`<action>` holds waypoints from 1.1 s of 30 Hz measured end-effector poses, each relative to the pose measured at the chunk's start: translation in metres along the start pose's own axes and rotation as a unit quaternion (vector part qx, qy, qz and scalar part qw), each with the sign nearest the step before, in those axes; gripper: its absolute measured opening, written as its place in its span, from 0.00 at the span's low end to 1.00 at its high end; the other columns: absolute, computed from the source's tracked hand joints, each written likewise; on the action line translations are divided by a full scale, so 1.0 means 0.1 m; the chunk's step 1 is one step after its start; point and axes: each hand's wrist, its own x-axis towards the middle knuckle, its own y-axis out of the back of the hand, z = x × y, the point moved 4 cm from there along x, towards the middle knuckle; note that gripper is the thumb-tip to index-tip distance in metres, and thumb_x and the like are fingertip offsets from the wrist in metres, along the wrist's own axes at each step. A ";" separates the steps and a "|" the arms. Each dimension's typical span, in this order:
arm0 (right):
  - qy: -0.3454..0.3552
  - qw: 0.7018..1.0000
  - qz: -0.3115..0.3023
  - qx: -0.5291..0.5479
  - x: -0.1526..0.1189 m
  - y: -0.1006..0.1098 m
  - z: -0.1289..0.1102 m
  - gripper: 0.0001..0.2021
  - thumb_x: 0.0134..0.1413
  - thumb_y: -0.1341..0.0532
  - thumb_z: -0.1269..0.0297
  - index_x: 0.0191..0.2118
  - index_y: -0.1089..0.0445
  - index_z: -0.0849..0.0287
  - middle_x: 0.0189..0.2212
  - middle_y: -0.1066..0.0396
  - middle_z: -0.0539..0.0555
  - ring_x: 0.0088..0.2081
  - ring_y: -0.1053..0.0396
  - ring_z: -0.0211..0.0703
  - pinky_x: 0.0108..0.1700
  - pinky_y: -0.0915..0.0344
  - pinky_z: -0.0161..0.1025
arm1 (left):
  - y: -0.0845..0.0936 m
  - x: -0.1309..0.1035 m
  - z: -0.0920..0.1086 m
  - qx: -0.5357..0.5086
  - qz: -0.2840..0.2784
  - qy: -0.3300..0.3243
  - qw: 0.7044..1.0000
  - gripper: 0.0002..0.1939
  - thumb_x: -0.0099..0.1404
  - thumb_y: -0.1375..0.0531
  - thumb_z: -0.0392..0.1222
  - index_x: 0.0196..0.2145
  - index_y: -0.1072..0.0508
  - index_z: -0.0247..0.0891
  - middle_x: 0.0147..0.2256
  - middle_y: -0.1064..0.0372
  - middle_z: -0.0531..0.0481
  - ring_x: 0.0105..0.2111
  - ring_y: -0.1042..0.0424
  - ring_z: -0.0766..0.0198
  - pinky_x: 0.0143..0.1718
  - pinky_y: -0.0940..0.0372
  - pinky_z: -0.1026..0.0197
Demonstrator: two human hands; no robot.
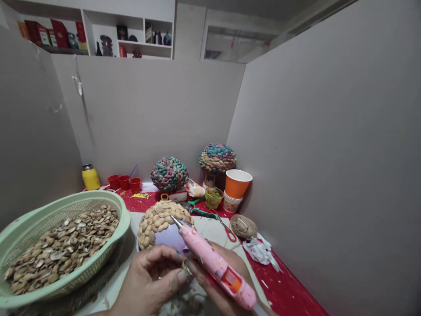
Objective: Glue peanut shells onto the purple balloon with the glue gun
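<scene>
My left hand (154, 276) is closed at the lower middle, thumb and fingers pinching a small shell piece (185, 265) beside my right hand. My right hand (213, 281) is wrapped round a pink hot glue gun (207, 254), its metal nozzle pointing up and left. Just beyond both hands sits a purple balloon (169, 238), its top and left side covered with rows of tan peanut shells (161, 217). The nozzle tip overlaps the shells in view; whether it touches them I cannot tell. My left hand hides the balloon's lower part.
A green colander (123, 219) full of loose shells stands at left. Behind the balloon are two coloured shell-covered domes (169, 174), red cups (135, 185), and an orange paper cup (237, 186). Scissors (230, 235), twine (243, 227) and crumpled tissue (262, 251) lie right. Grey partitions (312, 153) enclose the table.
</scene>
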 end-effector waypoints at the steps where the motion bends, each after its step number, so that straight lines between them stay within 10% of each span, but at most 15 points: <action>1: -0.003 1.000 -0.003 -0.002 0.00 0.00 -0.01 0.09 0.53 0.33 0.58 0.32 0.29 0.57 0.29 0.33 0.54 0.32 0.34 0.46 0.40 0.32 0.41 | 0.01 0.01 -0.01 0.003 0.001 -0.003 1.000 0.13 0.45 0.25 0.45 0.26 0.21 0.37 0.25 0.25 0.50 0.27 0.29 0.63 0.32 0.33 0.63; 9: -0.084 0.986 -0.049 0.136 0.06 -0.06 -0.19 0.14 0.57 0.36 0.51 0.31 0.32 0.57 0.25 0.38 0.48 0.31 0.35 0.41 0.38 0.33 0.36 | -0.04 -0.03 0.01 -0.034 -0.011 0.029 0.999 0.13 0.45 0.25 0.46 0.26 0.20 0.37 0.24 0.25 0.50 0.26 0.29 0.64 0.32 0.33 0.63; 23: -0.244 0.899 -0.100 0.349 -0.02 -0.26 0.17 0.25 0.44 0.30 0.44 0.27 0.40 0.59 0.13 0.47 0.40 0.14 0.53 0.27 0.18 0.51 0.27 | -0.11 -0.03 -0.03 -0.111 -0.103 0.075 0.986 0.15 0.48 0.26 0.47 0.28 0.22 0.36 0.23 0.23 0.47 0.27 0.25 0.59 0.32 0.33 0.60; 33: -0.003 0.998 -0.053 0.028 0.05 -0.04 -0.24 0.14 0.57 0.38 0.53 0.27 0.37 0.56 0.25 0.40 0.49 0.27 0.41 0.40 0.31 0.39 0.36 | -0.21 -0.10 0.12 -0.160 -0.099 0.172 0.967 0.15 0.43 0.24 0.45 0.25 0.22 0.34 0.21 0.29 0.52 0.21 0.33 0.71 0.26 0.37 0.68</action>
